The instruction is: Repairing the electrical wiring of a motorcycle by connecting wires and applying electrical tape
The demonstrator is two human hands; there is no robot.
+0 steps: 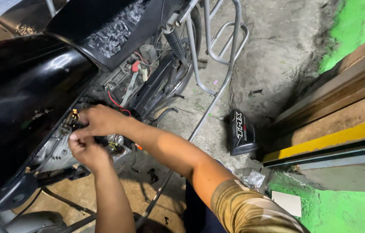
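A black motorcycle (31, 86) fills the left half of the view, its glossy fuel tank (18, 90) nearest the camera and the black seat (104, 26) running off toward the top. Bare concrete floor (273, 51) spreads out behind it, meeting a bright green painted wall (355, 26) and a wooden step with a yellow edge (333, 138) on the right. A chrome tubular guard frame (221, 43) stands beside the rear spring shock (174, 43). Under the seat the side cover is off, so the wiring bay shows, with a red wire (115, 102) looping down from it.

On the floor, well apart from the bike, lies a black side panel (242, 133), and near it a crumpled clear plastic bag (251, 177) and a white card (287, 202).

Both hands meet at the finned grey engine (57, 151), just below the tank. The right hand (100, 121) comes in from above with fingers curled, pinching a small connector with brass-coloured ends (74, 115) at the tank's lower edge (its exact shape is too small to make out). The left hand (86, 149) sits directly beneath, touching the right, its thumb and forefinger closed on the same bundle of black leads. A short orange piece (138, 146) peeks out just behind the right wrist.
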